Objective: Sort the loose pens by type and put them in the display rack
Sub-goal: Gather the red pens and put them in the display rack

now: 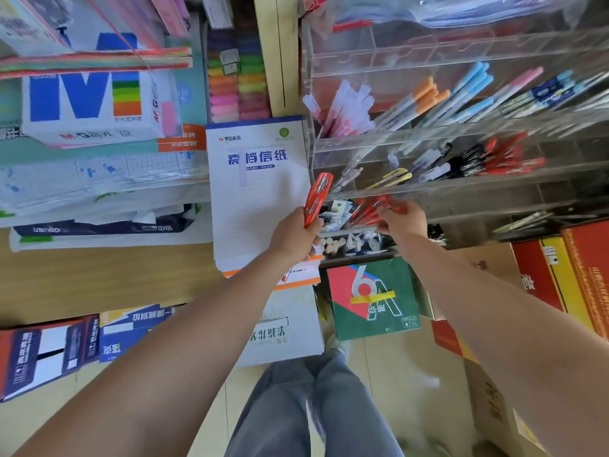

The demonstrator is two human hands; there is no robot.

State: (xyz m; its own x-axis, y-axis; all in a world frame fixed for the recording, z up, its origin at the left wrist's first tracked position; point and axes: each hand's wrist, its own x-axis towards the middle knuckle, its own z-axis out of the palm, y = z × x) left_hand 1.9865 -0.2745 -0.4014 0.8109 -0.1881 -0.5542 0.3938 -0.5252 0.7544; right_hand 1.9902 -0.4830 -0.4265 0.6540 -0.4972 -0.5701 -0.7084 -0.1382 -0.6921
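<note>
Left hand is clamped round a bundle of red pens, held upright just off the left edge of the clear rack, above a letter pad.

Right hand reaches into the bottom tier at the rack's left end, fingers among the loose red pens lying there. It is blurred, so I cannot tell whether it pinches one or only touches them.

Rack as it stands:
- Upper stocked tier: pink-and-white pens at the left edge, then orange-capped pens, then blue-capped pens toward the right.
- Middle tier: yellow pens near the left, white and black ones next, and a red batch toward the right.
- Each compartment appears to hold one kind.

Judgement: well along, not finished. The bundle is not yet in any compartment. The bottom tier looks unsorted, with red pens lying beside small packets, so gathering and slotting the reds is what remains.
</note>
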